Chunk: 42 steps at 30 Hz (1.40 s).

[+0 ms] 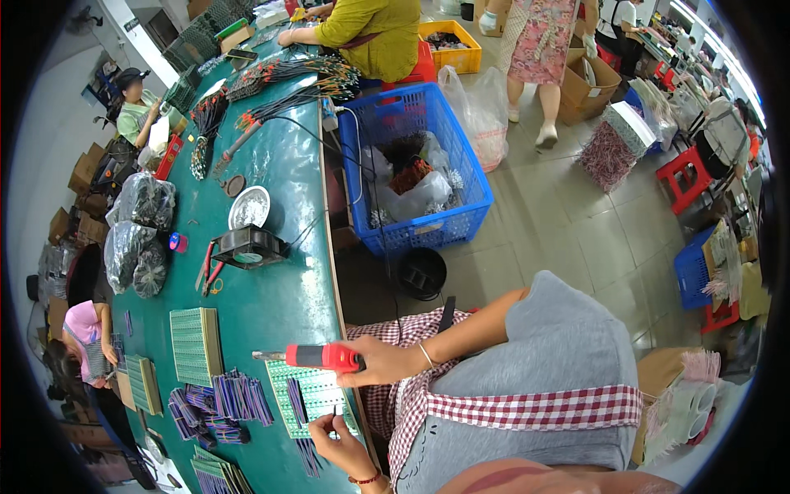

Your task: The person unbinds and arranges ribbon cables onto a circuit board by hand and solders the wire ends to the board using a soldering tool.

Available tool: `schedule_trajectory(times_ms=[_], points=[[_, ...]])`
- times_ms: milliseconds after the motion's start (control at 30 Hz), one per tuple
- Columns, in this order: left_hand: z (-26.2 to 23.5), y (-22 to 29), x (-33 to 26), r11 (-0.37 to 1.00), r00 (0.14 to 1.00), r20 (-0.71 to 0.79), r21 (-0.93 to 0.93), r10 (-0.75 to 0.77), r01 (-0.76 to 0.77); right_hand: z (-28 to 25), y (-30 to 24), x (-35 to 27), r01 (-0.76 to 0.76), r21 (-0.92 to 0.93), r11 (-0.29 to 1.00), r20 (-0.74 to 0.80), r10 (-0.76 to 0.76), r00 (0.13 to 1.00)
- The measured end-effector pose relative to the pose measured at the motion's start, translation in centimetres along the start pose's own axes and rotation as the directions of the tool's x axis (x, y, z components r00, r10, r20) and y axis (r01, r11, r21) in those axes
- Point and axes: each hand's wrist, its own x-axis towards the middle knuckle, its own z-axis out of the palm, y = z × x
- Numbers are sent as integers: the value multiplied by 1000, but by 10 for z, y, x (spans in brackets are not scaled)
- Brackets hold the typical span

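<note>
My right hand (380, 362) is wrapped around a red and black soldering gun (317, 356), its metal tip pointing left above a green circuit board panel (319, 380). Below it in the view, my left hand (339, 445) is closed in a pinch at the panel's lower edge; a small dark thing shows at the fingertips, too small to name. A short row of purple wires (296, 401) lies across the panel, and more purple wires (308, 458) stick out beneath it. Bundles of purple wires (240, 398) are piled to the left.
Stacked panels (194, 342) stand on the green table (280, 292). Farther up are red-handled pliers (210, 267), a black fan (249, 245), a metal bowl (249, 207) and cable bundles (271, 90). A blue crate (420, 235) and black bucket (421, 274) stand beside the table. Other people work nearby.
</note>
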Motion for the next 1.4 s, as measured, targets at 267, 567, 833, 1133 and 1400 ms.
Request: schedule_trajectory(times_ms=[267, 567, 833, 1133, 1400], points=[[23, 48, -8, 950, 996, -84, -311, -2, -25, 8, -6, -16, 53, -60, 997, 135, -45, 990], [18, 46, -34, 948, 999, 7, -314, -47, 46, 6, -13, -44, 152, -53, 987, 17, -151, 988], [0, 20, -73, 597, 874, 430, -647, -227, 474, 2, -5, -61, 54, 67, 996, -14, -53, 998], [17, 32, -98, 444, 875, 387, -755, -291, 482, -5, -16, -78, -122, -153, 981, 63, 133, 989], [20, 19, -97, 723, 896, 317, -533, -311, 439, -12, 20, -94, -144, -256, 956, 124, 180, 976]])
